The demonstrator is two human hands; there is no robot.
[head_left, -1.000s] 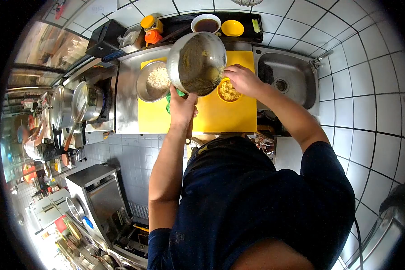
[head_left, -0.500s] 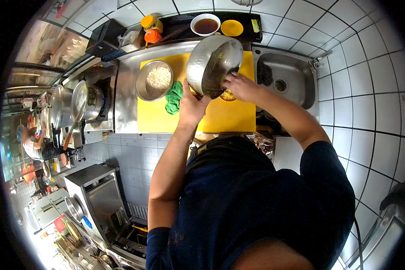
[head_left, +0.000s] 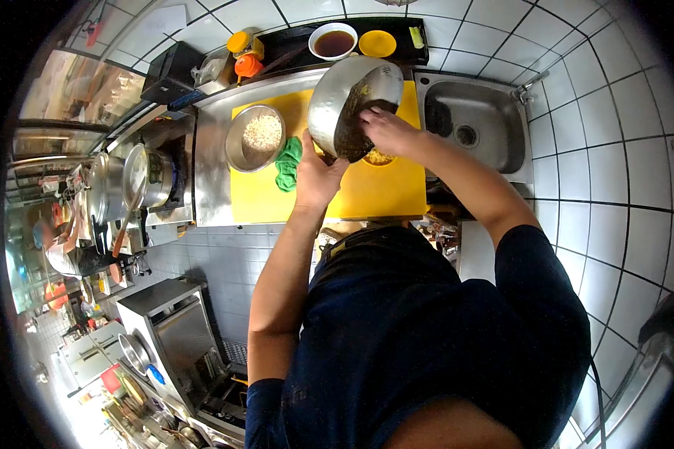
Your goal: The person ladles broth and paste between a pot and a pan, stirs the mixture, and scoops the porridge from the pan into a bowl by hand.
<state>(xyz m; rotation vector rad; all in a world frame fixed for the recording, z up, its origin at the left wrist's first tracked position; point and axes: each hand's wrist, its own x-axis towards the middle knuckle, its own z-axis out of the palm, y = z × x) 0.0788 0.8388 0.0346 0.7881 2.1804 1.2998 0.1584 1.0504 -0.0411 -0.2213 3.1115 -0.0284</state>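
Note:
My left hand (head_left: pixel 318 178) grips the near rim of a large metal bowl (head_left: pixel 333 105), which is tipped on its side with its mouth facing right. Dark, wet-looking stuff (head_left: pixel 354 138) coats the inside of this bowl. My right hand (head_left: pixel 388 131) reaches into the mouth, its fingers drawn together against the inner wall; whatever they pinch is hidden. Below the tilted bowl, partly covered, is yellow crumbly food (head_left: pixel 380 158) in a yellow-edged container. A green cloth (head_left: pixel 287 166) lies just left of my left hand.
A metal bowl of pale chopped pieces (head_left: pixel 263 133) sits on the yellow board (head_left: pixel 266 200). Behind are a white bowl of brown liquid (head_left: pixel 333 42) and a yellow dish (head_left: pixel 377 43). The sink (head_left: pixel 494 142) is right; pots (head_left: pixel 157 176) stand left. Another person (head_left: pixel 64 251) is far left.
My right hand has shifted left and up along the inside of the bowl. My left hand keeps its grip, and the bowl stays tilted.

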